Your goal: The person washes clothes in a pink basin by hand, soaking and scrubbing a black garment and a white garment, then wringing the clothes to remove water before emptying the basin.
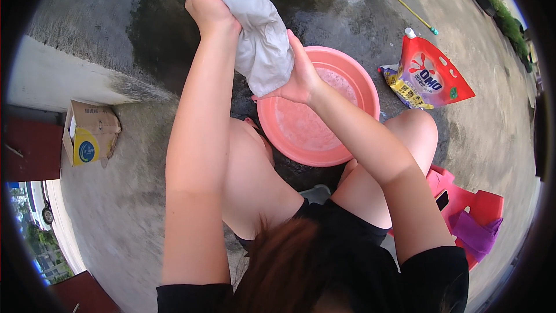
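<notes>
A wet-looking white cloth garment (255, 26) is stretched between my two hands at the upper middle; its exact kind I cannot make out. My left hand (209, 4) is closed round its upper part, fingers wrapped over the fabric. Lower down, my right hand (302, 78) holds the bunched lower end, thumb up along its edge and the other fingers partly under it. Beneath my right hand stands a pink plastic basin (366, 93) with foamy water in it. The cloth is above the basin's left side, outside the water.
Right of the basin stands a red detergent pouch (431, 72) with a white cap. A red plastic stool (480, 203) bears a phone (442, 200) and a purple cloth (476, 233). A cardboard box (95, 130) is at left, a yellow hose (399, 0) at the back.
</notes>
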Motion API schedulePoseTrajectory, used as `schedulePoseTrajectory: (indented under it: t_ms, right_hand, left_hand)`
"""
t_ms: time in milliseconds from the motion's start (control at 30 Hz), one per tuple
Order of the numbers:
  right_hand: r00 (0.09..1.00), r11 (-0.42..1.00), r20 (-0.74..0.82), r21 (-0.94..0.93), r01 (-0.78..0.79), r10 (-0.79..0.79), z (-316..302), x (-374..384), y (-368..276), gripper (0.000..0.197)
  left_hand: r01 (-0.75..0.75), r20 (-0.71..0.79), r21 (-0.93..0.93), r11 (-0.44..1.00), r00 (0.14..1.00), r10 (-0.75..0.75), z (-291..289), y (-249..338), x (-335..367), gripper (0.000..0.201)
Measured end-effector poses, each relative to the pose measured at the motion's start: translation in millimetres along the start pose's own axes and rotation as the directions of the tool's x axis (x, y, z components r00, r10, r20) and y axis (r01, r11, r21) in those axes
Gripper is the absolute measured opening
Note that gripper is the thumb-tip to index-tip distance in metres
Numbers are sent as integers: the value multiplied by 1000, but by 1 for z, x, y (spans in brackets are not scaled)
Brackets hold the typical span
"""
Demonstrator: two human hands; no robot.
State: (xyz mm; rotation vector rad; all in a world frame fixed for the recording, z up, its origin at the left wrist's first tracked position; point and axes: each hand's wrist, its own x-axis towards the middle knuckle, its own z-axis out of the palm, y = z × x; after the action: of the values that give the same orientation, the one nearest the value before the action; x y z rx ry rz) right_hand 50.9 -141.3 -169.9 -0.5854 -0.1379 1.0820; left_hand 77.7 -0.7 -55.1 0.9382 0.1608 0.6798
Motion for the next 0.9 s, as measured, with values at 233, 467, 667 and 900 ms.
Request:
schedulePoseTrajectory:
  t_ms: [233, 467, 667, 900]
  right_hand:
    - [916, 822, 8, 444, 356, -401, 27, 17, 7, 63]
    - [861, 816, -25, 307, 491, -508, 23, 44, -16, 44]
    - [844, 950, 530, 300, -90, -87, -44, 54, -24, 32]
    - [948, 952, -316, -296, -76, -23, -19, 6, -34, 40]
  left_hand:
    - [-24, -70, -62, 998, 997, 19, 2, -3, -13, 12]
    - [33, -20, -39, 999, 999, -34, 0, -6, -20, 9]
    - [72, 90, 68, 995, 993, -78, 5, -20, -23, 9]
    - [58, -83, 67, 996, 995, -52, 1, -24, -20, 14]
